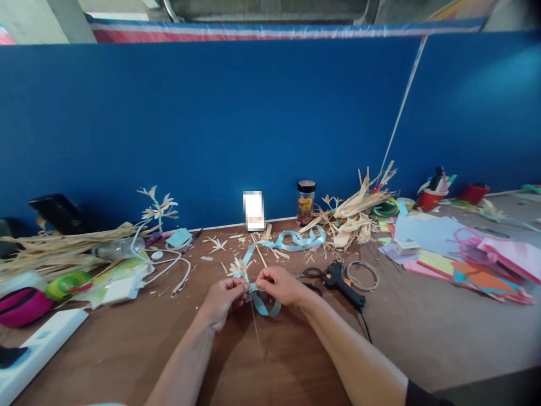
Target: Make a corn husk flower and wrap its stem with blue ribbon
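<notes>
My left hand (pixel 223 300) is closed in a pinch at the base of a pale dried-husk flower (pixel 238 268). A thin wire stem (pixel 255 322) points down from it towards me. Just to the right, my right hand (pixel 279 286) is closed, its thumb and fingertips pinching a light blue ribbon (pixel 268 309) by the flower's base. One loop of the ribbon hangs below the right hand; another curly length lies on the table behind the hands. What exactly sits between the left fingertips is partly hidden.
Right of my hands lie a black glue gun (pixel 344 286), dark-handled scissors (pixel 311 274) and a wire coil (pixel 362 276). Behind stand a black-lidded jar (pixel 305 204) and dried husks (pixel 359 211). Coloured papers (pixel 431 234) cover the right; a white power strip (pixel 44 348) lies left.
</notes>
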Tool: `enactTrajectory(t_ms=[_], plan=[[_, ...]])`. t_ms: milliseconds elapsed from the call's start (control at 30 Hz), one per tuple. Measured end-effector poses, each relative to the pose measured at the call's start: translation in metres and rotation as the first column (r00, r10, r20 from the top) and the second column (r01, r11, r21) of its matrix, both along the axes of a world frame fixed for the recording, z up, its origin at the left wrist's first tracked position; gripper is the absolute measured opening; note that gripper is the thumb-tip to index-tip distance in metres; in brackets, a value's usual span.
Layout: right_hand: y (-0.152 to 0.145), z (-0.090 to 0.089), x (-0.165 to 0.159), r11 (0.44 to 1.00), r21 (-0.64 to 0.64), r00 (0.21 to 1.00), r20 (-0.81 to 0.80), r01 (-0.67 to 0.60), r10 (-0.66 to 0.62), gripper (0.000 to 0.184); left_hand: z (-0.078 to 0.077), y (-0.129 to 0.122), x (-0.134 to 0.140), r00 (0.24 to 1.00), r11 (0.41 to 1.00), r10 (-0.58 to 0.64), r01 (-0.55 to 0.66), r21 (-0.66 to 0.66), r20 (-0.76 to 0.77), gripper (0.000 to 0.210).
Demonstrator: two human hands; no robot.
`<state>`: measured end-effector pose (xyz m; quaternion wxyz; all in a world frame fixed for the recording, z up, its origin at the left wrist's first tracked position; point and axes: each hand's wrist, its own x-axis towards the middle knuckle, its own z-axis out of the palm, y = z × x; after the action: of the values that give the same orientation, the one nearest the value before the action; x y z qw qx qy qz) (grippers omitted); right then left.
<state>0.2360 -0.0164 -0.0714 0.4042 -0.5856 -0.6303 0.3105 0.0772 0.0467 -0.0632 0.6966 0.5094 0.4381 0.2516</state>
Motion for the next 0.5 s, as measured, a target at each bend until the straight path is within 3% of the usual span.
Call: enactTrajectory(t_ms=[133,300,500], plan=[[-0.0006,0.0010,-0.0028,0.998,0.036,0.996,0.075,0.049,-0.051,0.018,-0.0031,-0.0008,0.0024,0.999,0.998,-0.037,0.037,0.046,0.015,0.022],[-0.0004,-0.0015,-0.0066,0.991,0.086,0.984,0.141,0.100,-0.111,0.016,-0.0045,-0.0024,0.0056,0.999,0.994,0.008,-0.013,0.108,0.047,0.022],[-0.0045,-0.0014,-0.0038,0.976,0.126,0.934,0.288,0.180,-0.210,0.014,-0.0071,-0.0039,0.0081,0.993,0.994,0.047,-0.057,0.090,0.108,0.021]])
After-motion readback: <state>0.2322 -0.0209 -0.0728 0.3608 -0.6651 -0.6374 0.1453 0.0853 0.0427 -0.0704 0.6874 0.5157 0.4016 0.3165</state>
